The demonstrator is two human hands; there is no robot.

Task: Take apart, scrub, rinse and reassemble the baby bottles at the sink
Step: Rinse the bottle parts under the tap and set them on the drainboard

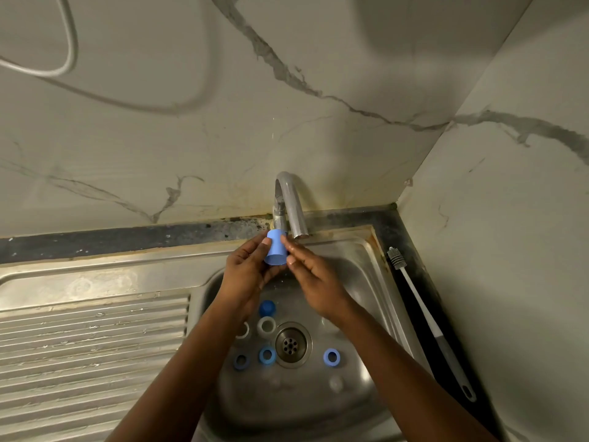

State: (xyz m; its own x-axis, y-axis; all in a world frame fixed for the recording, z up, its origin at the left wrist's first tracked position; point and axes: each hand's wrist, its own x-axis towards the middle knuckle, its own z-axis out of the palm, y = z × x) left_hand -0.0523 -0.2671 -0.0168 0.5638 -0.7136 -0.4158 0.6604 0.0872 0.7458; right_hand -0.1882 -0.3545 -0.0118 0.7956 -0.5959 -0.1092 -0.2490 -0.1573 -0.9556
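Observation:
A light blue bottle cap (276, 247) is held up under the spout of the steel tap (291, 205). My left hand (248, 269) grips it from the left, thumb on its side. My right hand (310, 272) touches the cap's right side with its fingertips, fingers fairly straight. On the floor of the sink basin (360, 282) lie several bottle parts: a dark blue cap (267, 308), a white ring (266, 327), a blue ring (267, 356), another blue ring (331, 357) and a darker one (241, 361). Two clear teats (335, 383) lie nearer me.
A bottle brush (427, 317) with a white and grey handle lies along the dark counter strip right of the sink. The ribbed draining board (89, 339) is on the left. The drain (290, 344) sits mid-basin. Marble walls close in behind and on the right.

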